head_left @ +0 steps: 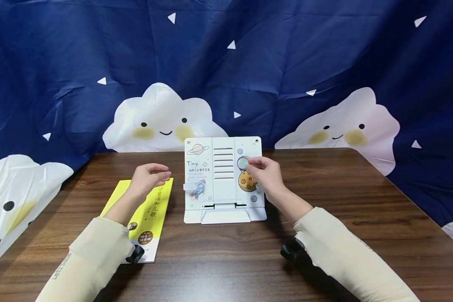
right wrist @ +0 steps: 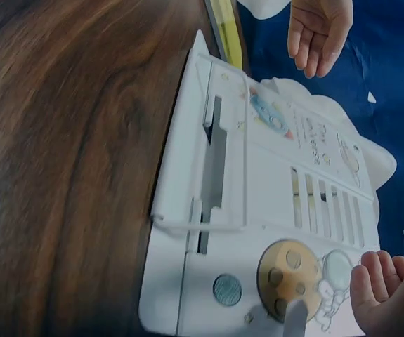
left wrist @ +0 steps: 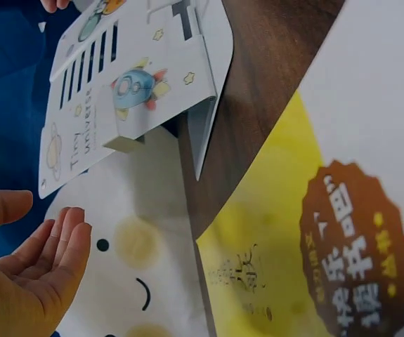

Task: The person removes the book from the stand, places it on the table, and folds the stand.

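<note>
A white book stand [head_left: 223, 188] with a planet, rocket and moon print and "Tiny universe" lettering stands upright on the table. Its wire page rest [right wrist: 246, 161] folds out at the front. My right hand [head_left: 266, 174] is at the stand's right side, over the printed planets in the head view; the right wrist view shows its fingers [right wrist: 374, 281] loosely extended, thumb apart. To the left of the stand, my left hand [head_left: 145, 181] hovers over a yellow and white book [head_left: 155, 222]. Thumb and fingers [left wrist: 72, 246] of that hand are apart, with nothing between them.
Both rest on a dark brown wooden table [head_left: 219, 260]. Behind it hangs a blue curtain [head_left: 249, 63] with white clouds and triangles. A small clear clip [head_left: 189, 187] sticks out at the stand's left edge. Dark wrist cameras sit under both sleeves.
</note>
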Available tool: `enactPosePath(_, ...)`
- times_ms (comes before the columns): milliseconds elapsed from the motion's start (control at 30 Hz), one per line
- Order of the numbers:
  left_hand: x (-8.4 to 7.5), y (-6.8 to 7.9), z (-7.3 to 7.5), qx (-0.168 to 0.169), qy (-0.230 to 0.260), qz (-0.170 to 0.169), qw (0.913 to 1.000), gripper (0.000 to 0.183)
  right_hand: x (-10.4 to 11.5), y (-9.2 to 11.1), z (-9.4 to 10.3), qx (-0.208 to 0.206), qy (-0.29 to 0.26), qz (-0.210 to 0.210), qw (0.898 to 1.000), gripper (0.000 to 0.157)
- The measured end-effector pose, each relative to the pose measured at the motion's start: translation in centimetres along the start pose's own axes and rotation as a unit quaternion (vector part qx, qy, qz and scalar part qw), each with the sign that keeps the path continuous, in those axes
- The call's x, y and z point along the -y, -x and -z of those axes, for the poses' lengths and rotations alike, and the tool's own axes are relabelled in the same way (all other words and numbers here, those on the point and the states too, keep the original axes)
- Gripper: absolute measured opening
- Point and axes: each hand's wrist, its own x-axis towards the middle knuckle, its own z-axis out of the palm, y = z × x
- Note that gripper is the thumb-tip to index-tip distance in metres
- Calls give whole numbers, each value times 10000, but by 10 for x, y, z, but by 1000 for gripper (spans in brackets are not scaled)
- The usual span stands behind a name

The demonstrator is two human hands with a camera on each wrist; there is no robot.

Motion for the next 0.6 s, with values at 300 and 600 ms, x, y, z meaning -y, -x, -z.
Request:
enactPosePath(300,4,-3,-7,-17,148,131,9998,30,-26,-11,16,-220,-241,159,9993,21)
enactPosePath(600,8,-6,-16,-66,259,224,9994,30,-85,-46,29,-554,-387,104,9977,21)
